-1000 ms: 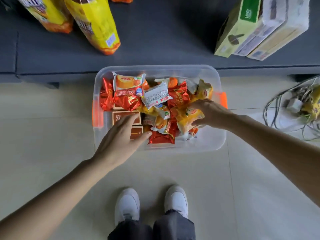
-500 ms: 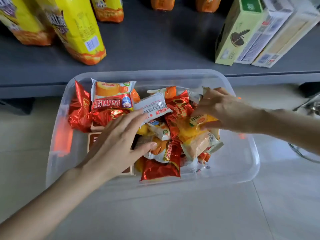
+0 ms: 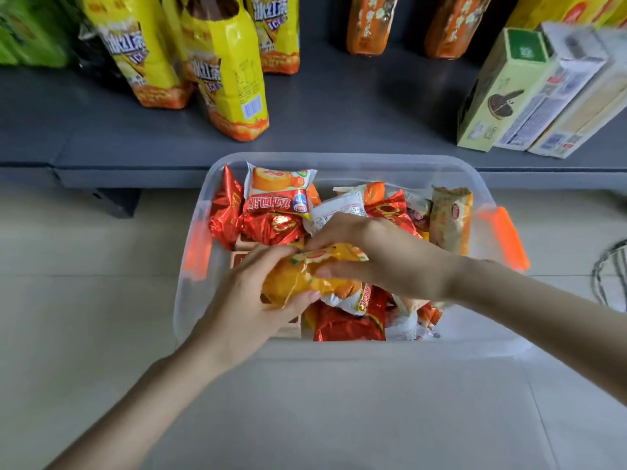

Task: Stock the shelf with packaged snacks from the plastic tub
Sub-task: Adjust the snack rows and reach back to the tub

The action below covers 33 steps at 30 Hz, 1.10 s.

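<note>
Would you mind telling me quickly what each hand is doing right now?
Left hand: holding the yellow snack packet, fingers curled round its left end.
Right hand: holding the same packet, pinching its right end.

— What stands on the grey shelf?
— Toward its left end, yellow drink packs stand upright, with green packs at the far left. Two orange packs stand near the back edge. At the right end three boxes lean side by side.
— And the tiled floor?
— The clear plastic tub sits just before the shelf's front edge, and a wire object shows at the floor's right edge
</note>
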Tool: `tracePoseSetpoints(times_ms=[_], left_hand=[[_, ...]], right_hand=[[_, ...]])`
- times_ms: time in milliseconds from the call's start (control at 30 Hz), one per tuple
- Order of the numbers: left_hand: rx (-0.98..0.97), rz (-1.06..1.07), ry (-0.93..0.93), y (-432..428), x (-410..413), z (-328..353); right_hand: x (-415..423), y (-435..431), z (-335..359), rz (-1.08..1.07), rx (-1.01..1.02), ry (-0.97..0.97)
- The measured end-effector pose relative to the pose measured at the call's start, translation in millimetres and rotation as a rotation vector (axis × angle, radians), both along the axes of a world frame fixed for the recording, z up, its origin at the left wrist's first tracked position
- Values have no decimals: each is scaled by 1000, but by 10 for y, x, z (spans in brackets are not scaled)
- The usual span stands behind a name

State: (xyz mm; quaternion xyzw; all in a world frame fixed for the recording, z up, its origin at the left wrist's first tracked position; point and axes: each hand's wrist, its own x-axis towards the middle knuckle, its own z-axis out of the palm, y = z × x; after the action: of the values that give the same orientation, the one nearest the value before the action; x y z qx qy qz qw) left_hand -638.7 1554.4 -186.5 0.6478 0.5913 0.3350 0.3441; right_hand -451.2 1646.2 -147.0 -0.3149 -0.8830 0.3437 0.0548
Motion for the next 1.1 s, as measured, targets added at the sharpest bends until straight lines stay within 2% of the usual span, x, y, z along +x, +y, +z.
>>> tracePoseSetpoints(times_ms=[67, 133, 200, 267, 333, 500, 633, 700, 833, 1033, 1100], left_hand=[[-33, 124, -174, -81, -39, 67], [-118, 303, -472, -126, -95, 147], [-210, 445, -684, -139, -155, 219], [-241, 526, -783, -154, -219, 256], [-286, 585, -849, -165, -264, 254], [-444, 715, -892, -127, -256, 205], [-471, 722, -883, 5, -216, 235], [-449, 666, -845, 54, -190, 292], [-436, 655, -826, 153, -131, 646], [-437, 691, -826, 190, -57, 1946], [-419, 677, -847, 140, -80, 2454]], right_hand=[[-22, 104, -3, -156, -126, 181], [6, 308, -72, -295, -91, 244], [60, 535, -196, -356, 43, 97], [85, 680, -341, -333, 147, -124], [61, 723, -457, -265, 178, -264], [7, 697, -555, -174, 294, -384], [73, 644, -500, -170, 322, -372], [132, 581, -335, -251, 161, -297], [156, 396, 244, -502, -500, 65], [109, 47, 1530, -744, -1473, 547], [73, -87, 2015, -766, -1675, 683]])
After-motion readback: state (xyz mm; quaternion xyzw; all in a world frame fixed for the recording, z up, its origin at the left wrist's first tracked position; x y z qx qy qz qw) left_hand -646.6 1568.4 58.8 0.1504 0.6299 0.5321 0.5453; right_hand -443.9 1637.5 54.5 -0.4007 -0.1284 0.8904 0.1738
